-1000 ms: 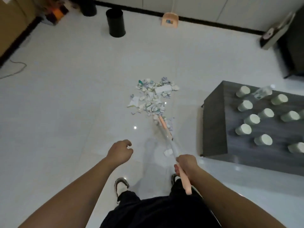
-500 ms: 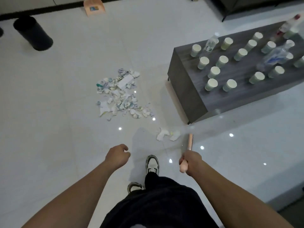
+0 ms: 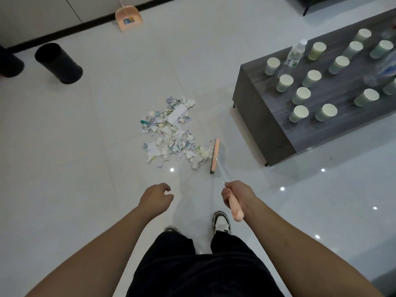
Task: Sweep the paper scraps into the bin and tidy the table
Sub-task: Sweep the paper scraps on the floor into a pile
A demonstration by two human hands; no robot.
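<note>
A heap of torn paper scraps (image 3: 171,131) lies on the white tiled floor ahead of my feet. My right hand (image 3: 236,192) grips the pink handle of a broom, whose pink head (image 3: 215,155) rests on the floor against the heap's right edge. My left hand (image 3: 156,199) hangs loosely curled and holds nothing, left of the broom. A black round bin (image 3: 59,63) stands at the far left. A pink dustpan (image 3: 128,18) leans by the far wall.
A low grey table (image 3: 265,123) at the right carries several paper cups (image 3: 299,113) and clear plastic bottles (image 3: 294,53). Another dark container (image 3: 9,64) sits at the left edge. My shoes (image 3: 221,222) stand just behind the broom.
The broom head swung left from near the table to the heap's right edge, pushing two stray scraps into it. The view shifted, with my left hand staying idle.
</note>
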